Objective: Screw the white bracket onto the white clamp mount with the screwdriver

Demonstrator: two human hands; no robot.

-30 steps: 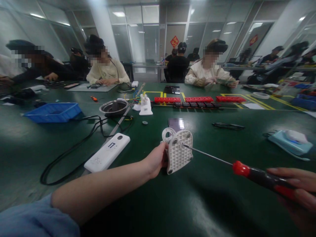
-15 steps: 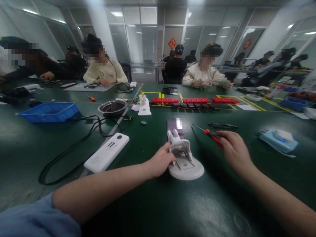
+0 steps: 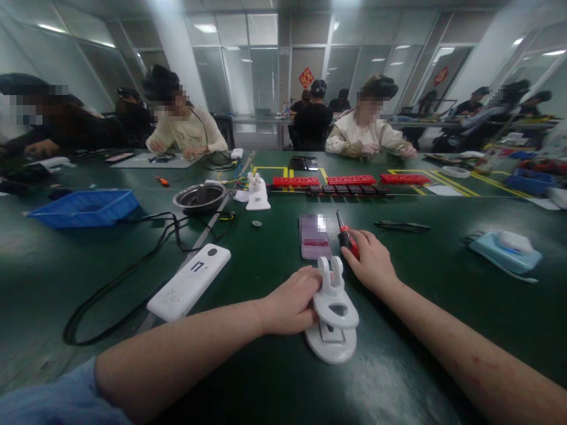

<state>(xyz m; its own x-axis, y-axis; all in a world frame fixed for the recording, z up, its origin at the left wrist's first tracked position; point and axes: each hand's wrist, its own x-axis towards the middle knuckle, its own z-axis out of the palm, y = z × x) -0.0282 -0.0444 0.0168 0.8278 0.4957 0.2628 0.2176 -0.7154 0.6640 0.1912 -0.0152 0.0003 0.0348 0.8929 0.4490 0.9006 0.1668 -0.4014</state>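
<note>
A white plastic stand (image 3: 332, 348) has a round base, an oval opening and two prongs at its upper end. My left hand (image 3: 295, 301) is closed on its left side, some fingertips hidden behind it. To the right, low over the green table, my right hand (image 3: 372, 260) is closed around the red-and-black handle of a screwdriver (image 3: 348, 239), its thin shaft pointing away from me. A phone (image 3: 315, 243) lies just beyond the stand, left of the screwdriver.
On the left are a white power bank (image 3: 190, 283), black cables (image 3: 95, 283), a blue tray (image 3: 84, 208) and a metal bowl (image 3: 199, 203). Another white stand (image 3: 257, 195) is farther back. Tweezers (image 3: 402, 226) and a light-blue device (image 3: 505, 254) lie right. Co-workers sit opposite.
The stand has tilted and come nearer to me, its upper part now folded lower over the base. My right hand has moved left with the screwdriver, down beside the phone.
</note>
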